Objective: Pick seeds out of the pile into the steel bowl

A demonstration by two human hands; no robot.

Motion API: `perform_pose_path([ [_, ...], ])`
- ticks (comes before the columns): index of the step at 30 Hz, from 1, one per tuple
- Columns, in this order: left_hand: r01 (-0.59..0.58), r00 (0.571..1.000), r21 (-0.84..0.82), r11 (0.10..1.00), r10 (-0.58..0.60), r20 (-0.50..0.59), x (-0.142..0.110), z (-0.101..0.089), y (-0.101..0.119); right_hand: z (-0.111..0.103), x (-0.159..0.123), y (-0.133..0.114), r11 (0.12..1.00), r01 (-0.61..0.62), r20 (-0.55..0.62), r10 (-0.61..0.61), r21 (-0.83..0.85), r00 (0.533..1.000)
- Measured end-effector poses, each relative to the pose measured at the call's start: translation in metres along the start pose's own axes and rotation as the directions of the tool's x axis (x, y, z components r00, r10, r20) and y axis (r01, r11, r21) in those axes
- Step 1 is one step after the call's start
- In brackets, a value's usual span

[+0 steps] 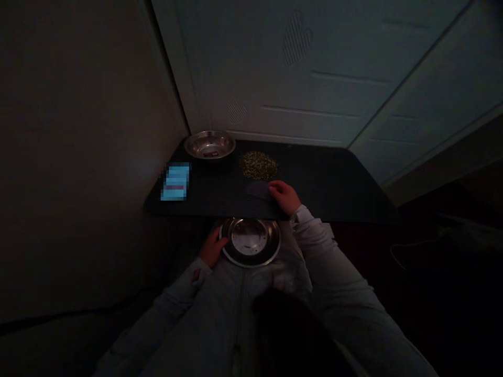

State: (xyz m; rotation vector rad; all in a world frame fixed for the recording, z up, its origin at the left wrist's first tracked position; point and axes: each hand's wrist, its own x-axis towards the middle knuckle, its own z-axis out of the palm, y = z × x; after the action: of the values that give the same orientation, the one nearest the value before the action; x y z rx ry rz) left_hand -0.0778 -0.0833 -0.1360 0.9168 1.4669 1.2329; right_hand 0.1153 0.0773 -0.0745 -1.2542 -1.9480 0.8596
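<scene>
My left hand (212, 247) grips the left rim of a shiny metal bowl (274, 250) at my lap, just below the table's front edge. A few dark specks lie on the bowl's bottom. Over the table, the fingers of my right hand (285, 196) pinch the right end of a dark, flat, thin piece (257, 189); its exact kind is hard to make out in the dim light. Just beyond that piece lies a loose pile of small mixed light and dark grains or seeds (258, 165).
A second metal bowl (210, 145) with a small label inside stands at the table's back left corner. Nearer the left edge lies a bright pixelated rectangle (175, 181). The dark table (334, 183) reaches a white panel (255, 63) behind and a wall (98, 131) on the left.
</scene>
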Motion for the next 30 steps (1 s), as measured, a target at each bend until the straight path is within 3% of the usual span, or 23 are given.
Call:
perform_pose_path([
  [6, -0.023, 1.0, 0.021, 1.0, 0.023, -0.001, 0.001, -0.002, -0.002, 0.005, -0.005, -0.005, 0.981, 0.044, 0.027, -0.04, -0.19, 0.999],
  [10, -0.028, 1.0, 0.031, 0.999, 0.028, -0.001, 0.001, -0.003, -0.003, 0.007, -0.012, -0.008, 0.971, 0.079, 0.088, -0.06, -0.226, 0.994],
  [22, -0.021, 1.0, 0.04, 0.999, 0.022, -0.004, 0.001, -0.002, -0.003, 0.006, -0.025, -0.017, 0.971, 0.16, 0.233, -0.116, -0.178, 0.966],
  [30, -0.018, 1.0, 0.006, 1.0, 0.018, 0.015, 0.004, -0.002, -0.009, 0.005, -0.029, -0.015, 0.991, 0.132, 0.251, -0.136, 0.032, 0.958],
])
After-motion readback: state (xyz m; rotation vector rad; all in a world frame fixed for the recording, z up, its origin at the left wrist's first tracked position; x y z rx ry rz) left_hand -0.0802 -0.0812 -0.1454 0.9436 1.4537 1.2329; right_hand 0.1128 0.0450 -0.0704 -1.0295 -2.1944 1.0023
